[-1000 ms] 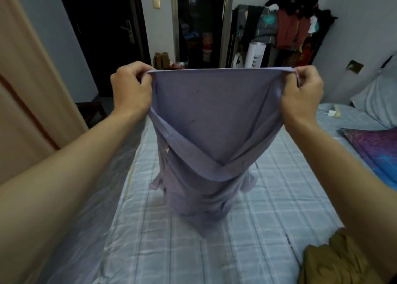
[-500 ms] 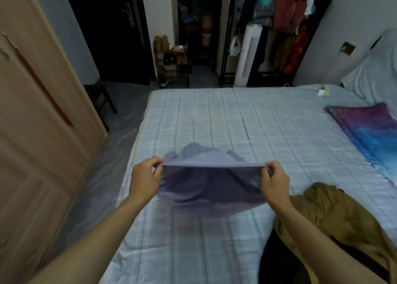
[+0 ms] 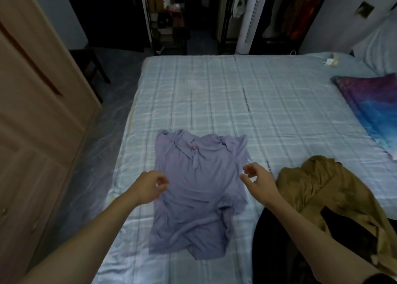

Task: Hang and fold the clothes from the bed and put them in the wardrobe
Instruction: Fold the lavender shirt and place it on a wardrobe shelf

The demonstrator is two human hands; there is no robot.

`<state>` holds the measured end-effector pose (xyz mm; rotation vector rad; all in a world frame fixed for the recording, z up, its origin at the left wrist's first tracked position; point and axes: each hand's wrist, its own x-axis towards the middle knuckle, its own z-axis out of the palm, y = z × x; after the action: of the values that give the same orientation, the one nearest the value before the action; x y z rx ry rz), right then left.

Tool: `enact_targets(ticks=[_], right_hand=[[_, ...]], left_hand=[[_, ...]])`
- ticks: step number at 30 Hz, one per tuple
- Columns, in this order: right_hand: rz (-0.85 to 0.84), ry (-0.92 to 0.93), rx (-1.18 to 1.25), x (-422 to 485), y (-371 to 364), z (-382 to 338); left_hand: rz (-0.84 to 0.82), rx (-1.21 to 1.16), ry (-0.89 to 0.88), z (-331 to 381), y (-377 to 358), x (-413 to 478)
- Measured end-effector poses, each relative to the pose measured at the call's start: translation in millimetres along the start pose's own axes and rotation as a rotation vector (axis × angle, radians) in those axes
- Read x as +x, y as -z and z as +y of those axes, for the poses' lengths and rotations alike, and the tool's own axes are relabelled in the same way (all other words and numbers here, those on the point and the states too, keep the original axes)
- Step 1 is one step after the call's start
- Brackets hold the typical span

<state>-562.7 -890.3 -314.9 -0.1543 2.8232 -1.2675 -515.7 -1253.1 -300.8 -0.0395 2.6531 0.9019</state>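
Checked bed [image 3: 214,94], lilac shirt [image 3: 199,193] lying flat, loosely curled empty fingers [image 3: 161,181] over its edges

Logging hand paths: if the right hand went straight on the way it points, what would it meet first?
Probably the purple shirt: the right hand points forward-left toward its right edge. Height above the bed is unclear.
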Motion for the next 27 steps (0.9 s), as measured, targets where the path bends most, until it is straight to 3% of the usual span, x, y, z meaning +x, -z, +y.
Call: enact_targets(ticks=[8, 17, 23, 27], right_hand=[[-0.040, -0.042, -0.011, 89.0, -43.8, 6.8], [-0.081, -0.114, 0.018, 213.6, -129.0, 66.4], [-0.143, 0.094, -0.136, 267.0, -182.4, 112.5], [-0.179, 0.260, -0.266, 296.0, -212.0, 126.5]], left_hand=[[0.020, -0.041, 0.060, -21.9, 10.6, 78.6], [-0.011, -0.051, 0.113, -68.5, -19.7, 233.1], [0.057, -0.071, -0.040, -93.0, -58.2, 331.3], [0.163, 0.082, -0.162, -99.9, -77.5, 381.0]])
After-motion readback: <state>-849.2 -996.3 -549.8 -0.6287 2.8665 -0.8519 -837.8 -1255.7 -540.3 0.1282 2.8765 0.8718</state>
